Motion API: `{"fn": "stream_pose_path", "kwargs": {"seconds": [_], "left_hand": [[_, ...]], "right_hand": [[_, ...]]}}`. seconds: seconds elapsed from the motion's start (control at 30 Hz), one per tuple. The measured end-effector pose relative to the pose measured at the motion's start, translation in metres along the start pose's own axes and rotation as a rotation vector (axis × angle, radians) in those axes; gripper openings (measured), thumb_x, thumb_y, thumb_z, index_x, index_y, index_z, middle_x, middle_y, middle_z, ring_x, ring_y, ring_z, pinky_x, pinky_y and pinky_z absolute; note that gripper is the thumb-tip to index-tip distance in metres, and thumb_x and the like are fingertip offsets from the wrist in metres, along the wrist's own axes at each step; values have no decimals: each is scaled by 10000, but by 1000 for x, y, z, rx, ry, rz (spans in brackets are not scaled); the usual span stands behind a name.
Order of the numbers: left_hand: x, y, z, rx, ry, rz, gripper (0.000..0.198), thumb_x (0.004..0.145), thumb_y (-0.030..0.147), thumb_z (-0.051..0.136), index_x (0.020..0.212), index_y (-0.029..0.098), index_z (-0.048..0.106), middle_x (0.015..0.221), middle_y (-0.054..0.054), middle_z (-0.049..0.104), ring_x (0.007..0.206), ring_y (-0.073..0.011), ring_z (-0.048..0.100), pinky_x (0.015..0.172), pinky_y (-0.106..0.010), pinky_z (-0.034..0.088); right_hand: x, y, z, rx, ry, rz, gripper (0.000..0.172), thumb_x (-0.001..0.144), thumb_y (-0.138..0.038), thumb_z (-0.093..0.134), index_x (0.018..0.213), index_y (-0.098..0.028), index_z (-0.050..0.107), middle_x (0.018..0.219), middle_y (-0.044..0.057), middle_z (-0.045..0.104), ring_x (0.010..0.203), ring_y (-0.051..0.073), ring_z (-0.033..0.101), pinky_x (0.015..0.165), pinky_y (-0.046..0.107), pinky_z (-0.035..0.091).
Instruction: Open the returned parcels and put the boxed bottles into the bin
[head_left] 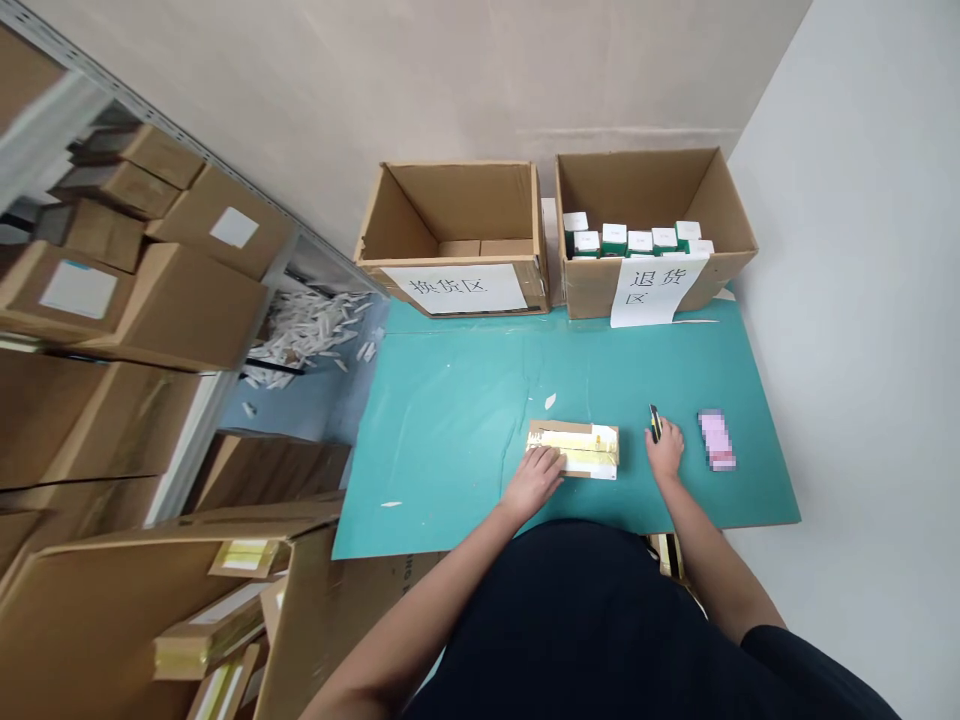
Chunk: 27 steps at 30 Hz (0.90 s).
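Note:
A small flat cardboard parcel (581, 447), sealed with yellowish tape, lies on the teal mat (450, 420) in front of me. My left hand (534, 481) rests on the parcel's near left corner, fingers laid over it. My right hand (664, 450) sits on the mat to the right of the parcel, its fingers curled on a small black and yellow utility knife (655, 421) that points away from me. A blurred pink object (716, 439) lies just right of that hand.
Two open cardboard boxes with paper labels stand at the mat's far edge: the left box (457, 235) is nearly empty, the right box (649, 230) holds several white and green cartons. Shelves of stacked cartons (135, 270) fill the left. An open carton (150, 610) with parcels stands near left.

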<state>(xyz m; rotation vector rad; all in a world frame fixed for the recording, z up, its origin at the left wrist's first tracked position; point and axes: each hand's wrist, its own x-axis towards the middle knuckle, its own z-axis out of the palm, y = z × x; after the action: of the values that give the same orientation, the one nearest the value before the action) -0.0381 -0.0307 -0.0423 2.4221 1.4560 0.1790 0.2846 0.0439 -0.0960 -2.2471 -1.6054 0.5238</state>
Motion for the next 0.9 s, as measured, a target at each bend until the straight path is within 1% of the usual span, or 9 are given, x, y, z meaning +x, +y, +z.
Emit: {"fn": "stream_pose_path", "kwargs": {"seconds": [0.07, 0.13, 0.17, 0.23, 0.33, 0.47, 0.57, 0.77, 0.9], "left_hand": [[1, 3, -2, -20, 7, 0, 396, 984, 249, 509, 1378, 270, 540, 1315, -110, 627, 1282, -280, 542, 1122, -482, 407], [3, 6, -3, -33, 7, -7, 396, 992, 229, 483, 1380, 289, 530, 1277, -101, 631, 1257, -269, 548, 1097, -462, 424], [4, 7, -2, -34, 2, -12, 392, 993, 226, 479, 1377, 291, 530, 1262, -100, 632, 1249, -269, 549, 1086, -459, 430], [7, 9, 1, -29, -12, -22, 382, 992, 226, 479, 1365, 287, 535, 1239, -100, 632, 1243, -274, 545, 1076, -465, 434], [8, 9, 9, -22, -12, -34, 374, 989, 219, 481, 1353, 280, 545, 1241, -103, 625, 1254, -278, 531, 1086, -477, 424], [9, 8, 20, -31, 5, -35, 394, 972, 180, 498, 1352, 263, 559, 1294, -121, 611, 1289, -287, 508, 1092, -486, 421], [11, 7, 25, -46, -23, -40, 435, 953, 137, 495, 1366, 257, 561, 1291, -127, 621, 1278, -287, 520, 1090, -503, 427], [19, 8, 23, -20, -41, -104, 391, 955, 204, 535, 1341, 245, 586, 1377, -152, 591, 1308, -317, 521, 1081, -542, 429], [29, 7, 18, -18, -60, -115, 371, 936, 264, 602, 1306, 238, 603, 1274, -146, 644, 1238, -321, 569, 1053, -530, 444]], "right_hand": [[-3, -29, -12, 60, -100, -288, 475, 972, -367, 448, 1381, -158, 568, 1332, 182, 597, 1271, 305, 524, 1070, 481, 410], [-7, -61, -21, 55, -266, -571, 451, 991, -360, 456, 1415, -245, 561, 1375, 132, 589, 1312, 282, 503, 1106, 473, 386], [-10, -76, -25, 13, -335, -679, 467, 982, -358, 501, 1437, -267, 544, 1415, 125, 569, 1348, 289, 471, 1124, 482, 364], [-14, -100, -27, -106, -433, -811, 551, 938, -368, 613, 1471, -274, 509, 1477, 133, 529, 1395, 310, 419, 1142, 501, 327], [-17, -119, -23, -259, -527, -852, 660, 892, -366, 699, 1501, -260, 467, 1474, 155, 537, 1361, 318, 457, 1096, 485, 357], [-15, -122, -18, -361, -559, -851, 650, 914, -318, 668, 1519, -262, 437, 1442, 150, 571, 1278, 306, 531, 1028, 439, 403], [-15, -126, -19, -430, -561, -870, 636, 919, -240, 614, 1527, -231, 427, 1410, 164, 591, 1231, 306, 565, 1008, 423, 419], [-16, -139, -22, -518, -572, -885, 655, 872, -143, 525, 1522, -145, 439, 1408, 202, 599, 1229, 316, 592, 1015, 418, 447], [-7, -144, -24, -502, -633, -875, 690, 843, -158, 545, 1525, -131, 444, 1397, 196, 619, 1204, 311, 626, 983, 382, 475]]}}
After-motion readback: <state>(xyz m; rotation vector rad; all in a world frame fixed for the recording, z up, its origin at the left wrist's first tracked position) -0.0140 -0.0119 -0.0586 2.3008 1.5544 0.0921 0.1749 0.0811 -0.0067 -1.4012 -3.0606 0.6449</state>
